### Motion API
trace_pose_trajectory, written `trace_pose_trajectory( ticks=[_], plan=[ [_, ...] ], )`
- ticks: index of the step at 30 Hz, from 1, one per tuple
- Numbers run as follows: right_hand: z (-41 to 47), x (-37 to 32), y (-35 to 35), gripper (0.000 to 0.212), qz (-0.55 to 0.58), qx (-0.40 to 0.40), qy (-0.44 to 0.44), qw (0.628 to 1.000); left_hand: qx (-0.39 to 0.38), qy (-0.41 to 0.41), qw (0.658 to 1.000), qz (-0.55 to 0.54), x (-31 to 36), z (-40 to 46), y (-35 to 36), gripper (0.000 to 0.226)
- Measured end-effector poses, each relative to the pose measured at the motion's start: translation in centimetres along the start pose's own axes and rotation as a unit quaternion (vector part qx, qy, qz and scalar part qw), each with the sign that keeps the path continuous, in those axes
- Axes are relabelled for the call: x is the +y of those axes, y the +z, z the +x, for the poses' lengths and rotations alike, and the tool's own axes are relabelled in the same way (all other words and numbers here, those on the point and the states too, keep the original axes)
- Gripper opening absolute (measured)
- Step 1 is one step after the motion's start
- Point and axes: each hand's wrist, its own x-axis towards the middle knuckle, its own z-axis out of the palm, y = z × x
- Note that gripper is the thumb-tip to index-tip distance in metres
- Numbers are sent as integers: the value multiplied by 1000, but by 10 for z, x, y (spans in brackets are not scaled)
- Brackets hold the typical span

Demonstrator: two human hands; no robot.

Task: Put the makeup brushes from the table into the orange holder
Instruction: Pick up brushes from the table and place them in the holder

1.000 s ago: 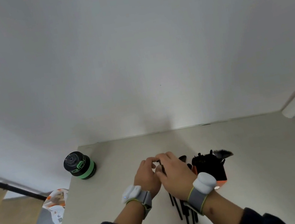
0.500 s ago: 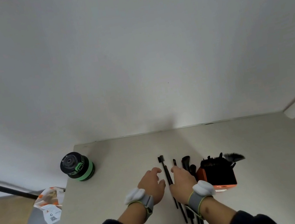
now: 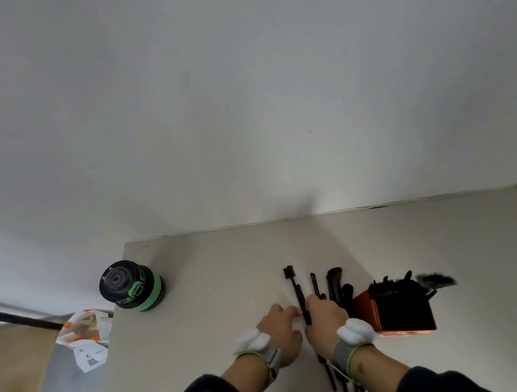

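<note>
Head view, near edge of the tabletop (image 3: 466, 245) first: two dark sleeves reaching in, a padded white band on each wrist. Brush handles poking out toward the near edge from under the right wrist, a loose row of makeup brushes (image 3: 333, 283) lying lengthwise, bristle ends pointing to the far edge. Right hand (image 3: 324, 320) lying over the middle of that row, grip curled around one thin black brush (image 3: 299, 295), though whether pinched firmly or merely touched, cannot tell for certain. Left hand (image 3: 280, 325) just beside it, fingers loosely bent, fingertips brushing the same thin brush from the left, nothing held in that grip.

Compared with half a second ago: both hands then flat and spread either side of the row, now drawn together on a single handle. A second back, bunched together higher up over the brushes. Reads as singling out the next brush to lift, a judgement only.

Just right of the row, near the middle of the tabletop: orange holder (image 3: 367, 311), dark inside, several brushes already standing in it, one fluffy head fanning out to the right. Task partly done, a handful left lying flat.

Farther off, at the left edge: black and green canister (image 3: 132, 289), well apart from the work. Beyond the far edge, plain white wall (image 3: 232, 96).
</note>
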Motion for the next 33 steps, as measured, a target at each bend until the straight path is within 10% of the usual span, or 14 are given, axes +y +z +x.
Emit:
trace_pose_trajectory(
  ticks=[21,33],
  plan=[
    [21,1,13,18,56,-35,56,996,91,-97,990,-41,-16,7,1,25],
    [6,2,15,4,389,-108,64,913,87,-160,983,-10,-7,3,-6,20]
  ],
)
